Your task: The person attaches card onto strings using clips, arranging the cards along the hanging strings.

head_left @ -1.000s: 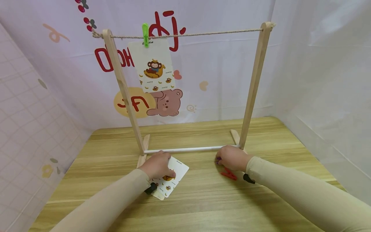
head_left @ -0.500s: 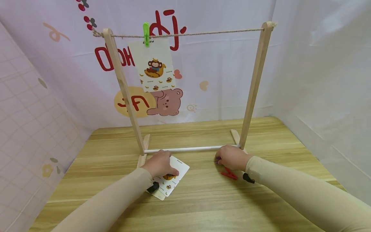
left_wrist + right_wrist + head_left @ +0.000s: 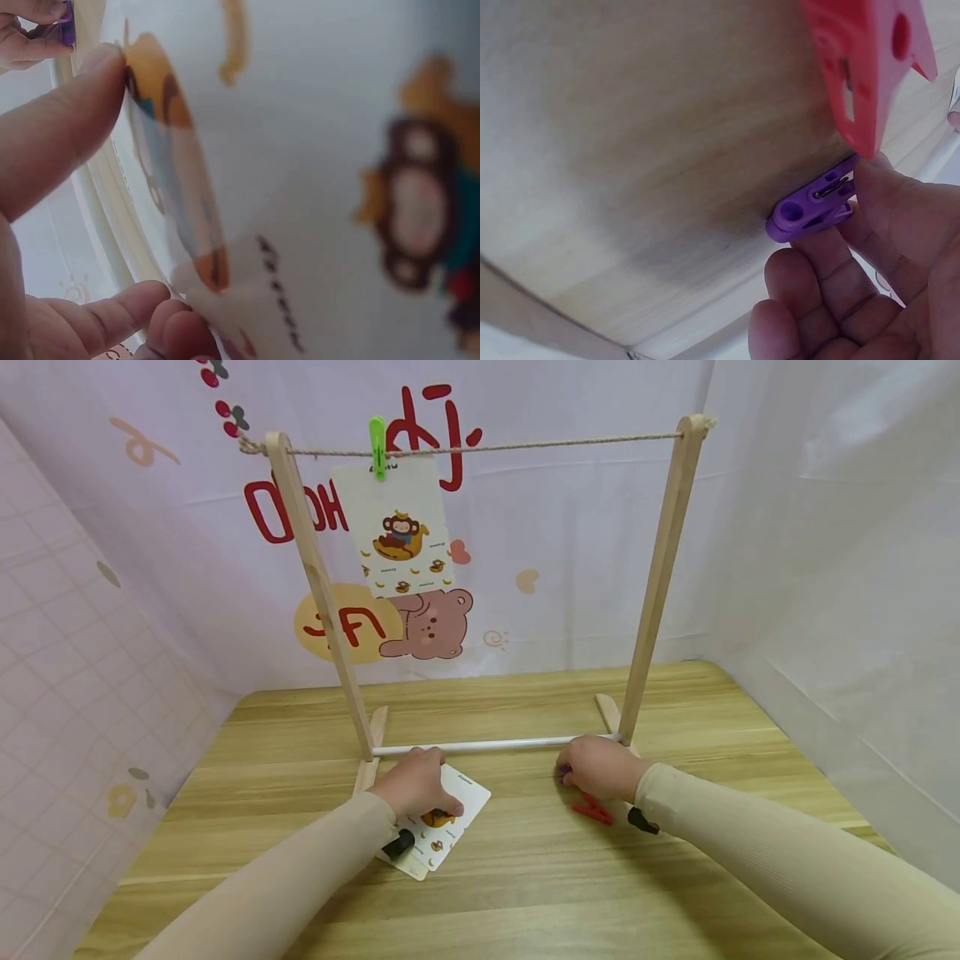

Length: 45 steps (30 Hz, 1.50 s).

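Note:
On the table's left side my left hand (image 3: 415, 785) holds a white card (image 3: 468, 795) with a monkey-and-banana print, thumb on its face and fingertips at its far edge. Another card (image 3: 411, 865) shows from beneath it. The left wrist view has the printed card (image 3: 300, 150) bending close to the lens. Over by the rack's right foot, my right hand (image 3: 606, 767) pinches a purple clothespin (image 3: 810, 202) between thumb and fingers; the hand mostly hides it in the head view. A red clothespin (image 3: 594, 810) lies on the wood just in front of that hand.
A wooden rack with a left post (image 3: 318, 577), a right post (image 3: 660, 577) and a low white bar (image 3: 495, 746) stands behind both hands. From its rope (image 3: 540, 446) hangs a monkey card (image 3: 408, 493) under a green clothespin (image 3: 377, 447). Patterned cloth lines the back.
My left hand has shifted slightly right over the card, its thumb sliding further across the print. The right hand stays in place with the purple clothespin.

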{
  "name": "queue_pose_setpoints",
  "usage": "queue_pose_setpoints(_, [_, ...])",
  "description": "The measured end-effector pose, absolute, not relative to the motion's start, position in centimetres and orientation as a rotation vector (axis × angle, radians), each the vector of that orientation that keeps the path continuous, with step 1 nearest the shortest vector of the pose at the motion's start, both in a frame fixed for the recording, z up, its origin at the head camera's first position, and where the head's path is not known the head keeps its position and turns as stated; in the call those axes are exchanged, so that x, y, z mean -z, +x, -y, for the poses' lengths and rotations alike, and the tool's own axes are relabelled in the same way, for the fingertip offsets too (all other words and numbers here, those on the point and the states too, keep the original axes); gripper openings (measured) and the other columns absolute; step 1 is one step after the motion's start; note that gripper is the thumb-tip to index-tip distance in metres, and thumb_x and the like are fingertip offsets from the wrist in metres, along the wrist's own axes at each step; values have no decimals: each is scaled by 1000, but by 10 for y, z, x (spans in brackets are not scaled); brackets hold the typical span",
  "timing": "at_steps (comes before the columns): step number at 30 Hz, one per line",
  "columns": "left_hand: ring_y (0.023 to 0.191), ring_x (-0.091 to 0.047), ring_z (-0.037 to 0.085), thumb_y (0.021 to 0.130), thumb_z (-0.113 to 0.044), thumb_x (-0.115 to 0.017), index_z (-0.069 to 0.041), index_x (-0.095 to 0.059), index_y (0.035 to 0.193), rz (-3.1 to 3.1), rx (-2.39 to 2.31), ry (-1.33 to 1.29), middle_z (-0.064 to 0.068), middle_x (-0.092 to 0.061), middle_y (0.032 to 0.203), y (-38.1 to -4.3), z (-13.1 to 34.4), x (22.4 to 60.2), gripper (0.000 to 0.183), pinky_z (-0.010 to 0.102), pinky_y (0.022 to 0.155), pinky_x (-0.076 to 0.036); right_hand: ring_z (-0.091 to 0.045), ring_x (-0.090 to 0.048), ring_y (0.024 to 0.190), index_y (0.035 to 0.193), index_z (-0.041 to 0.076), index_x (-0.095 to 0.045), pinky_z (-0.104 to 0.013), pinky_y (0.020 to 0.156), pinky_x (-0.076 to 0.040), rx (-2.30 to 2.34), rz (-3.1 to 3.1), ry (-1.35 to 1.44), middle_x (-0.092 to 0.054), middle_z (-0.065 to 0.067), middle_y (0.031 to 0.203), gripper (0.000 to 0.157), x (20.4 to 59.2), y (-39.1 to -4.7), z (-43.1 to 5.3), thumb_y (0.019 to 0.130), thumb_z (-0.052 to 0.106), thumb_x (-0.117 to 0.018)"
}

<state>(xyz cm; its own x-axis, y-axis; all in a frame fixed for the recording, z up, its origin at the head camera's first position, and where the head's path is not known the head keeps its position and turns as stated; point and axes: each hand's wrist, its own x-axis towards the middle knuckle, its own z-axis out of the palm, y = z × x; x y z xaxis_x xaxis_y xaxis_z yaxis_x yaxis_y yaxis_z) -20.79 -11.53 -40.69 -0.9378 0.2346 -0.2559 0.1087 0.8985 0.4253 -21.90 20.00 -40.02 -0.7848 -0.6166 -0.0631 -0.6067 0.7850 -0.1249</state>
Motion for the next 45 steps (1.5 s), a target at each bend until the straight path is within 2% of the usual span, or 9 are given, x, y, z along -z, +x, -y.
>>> queue_pose_setpoints(9, [102,-56,22,73,-43,-97,-2,-54,145,-2754,-636,236,16,-60,130,-208,116,409,94,39,90,-53,-8,-64,79,88,16,-75,-30,76,-56,142,-2882,-978,-71,8,85,7,402,-220,-201,93,15,-79])
queue_pose_setpoints(16, [99,-57,22,73,-42,-97,-1,-55,145,-2760,-637,237,17,-58,131,-208,116,409,94,36,85,-54,-7,-62,77,87,16,-74,-30,75,-55,156,-2877,-957,-70,8,83,8,403,-221,-201,94,16,-79])
queue_pose_setpoints(22, [97,-57,22,74,-38,-97,-2,-57,144,-2766,-668,239,19,-56,132,-206,117,409,88,35,81,-54,-8,-62,77,86,16,-74,-30,75,-55,150,-2884,-973,-69,8,82,9,403,-220,-201,93,15,-79])
queue_pose_setpoints(29, [93,-58,22,81,-36,-92,-2,-58,142,-2783,-715,250,16,-57,123,-206,117,409,78,33,73,-53,-7,-62,76,86,17,-74,-29,75,-55,153,-2889,-982,-69,9,82,9,404,-221,-201,93,15,-79])
queue_pose_setpoints(35, [92,-59,21,88,-32,-86,-2,-57,144,-2804,-735,273,17,-57,130,-205,118,408,70,33,73,-53,-7,-61,76,87,16,-74,-29,74,-54,163,-2882,-966,-69,9,83,8,403,-220,-201,93,14,-79])
queue_pose_setpoints(38, [91,-60,21,91,-31,-83,-3,-57,144,-2800,-756,272,17,-56,133,-204,118,407,66,34,74,-54,-7,-61,77,87,16,-74,-29,75,-55,167,-2878,-960,-69,9,83,7,402,-220,-200,93,14,-79])
queue_pose_setpoints(45, [99,-61,22,100,-29,-73,-5,-60,139,-2811,-799,300,17,-59,136,-205,118,405,48,41,85,-55,-8,-62,77,88,14,-74,-30,74,-55,140,-2880,-966,-69,7,83,8,401,-219,-200,94,15,-79])
